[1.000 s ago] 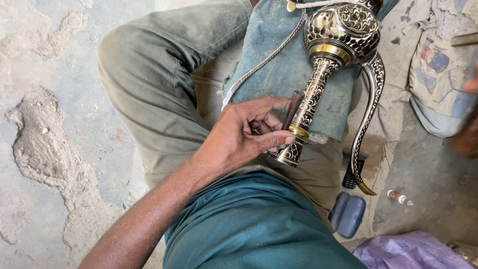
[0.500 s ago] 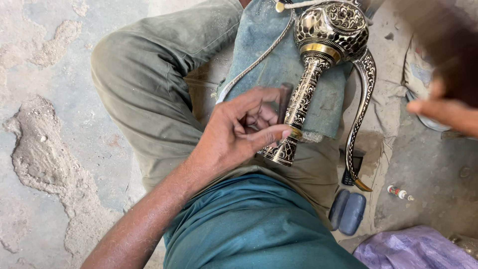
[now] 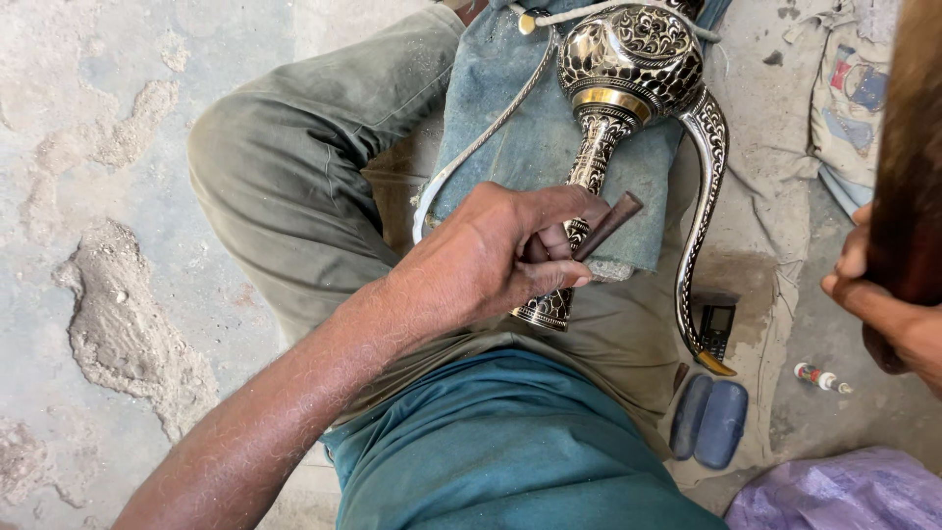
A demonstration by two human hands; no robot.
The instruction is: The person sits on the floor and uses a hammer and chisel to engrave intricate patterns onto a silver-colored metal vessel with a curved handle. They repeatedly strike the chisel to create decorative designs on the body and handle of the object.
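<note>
The left hand (image 3: 500, 260) is curled shut around a brown chisel (image 3: 608, 224), its tip pressed against the neck of an engraved metal pitcher (image 3: 628, 74) lying across the lap on blue cloth (image 3: 510, 108). At the frame's edge, the right hand (image 3: 888, 304) grips a dark wooden mallet (image 3: 908, 167).

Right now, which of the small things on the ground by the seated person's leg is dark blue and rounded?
The dark blue rounded case, nearest the teal shirt; the black phone is rectangular, the small tube thin and pale.
</note>
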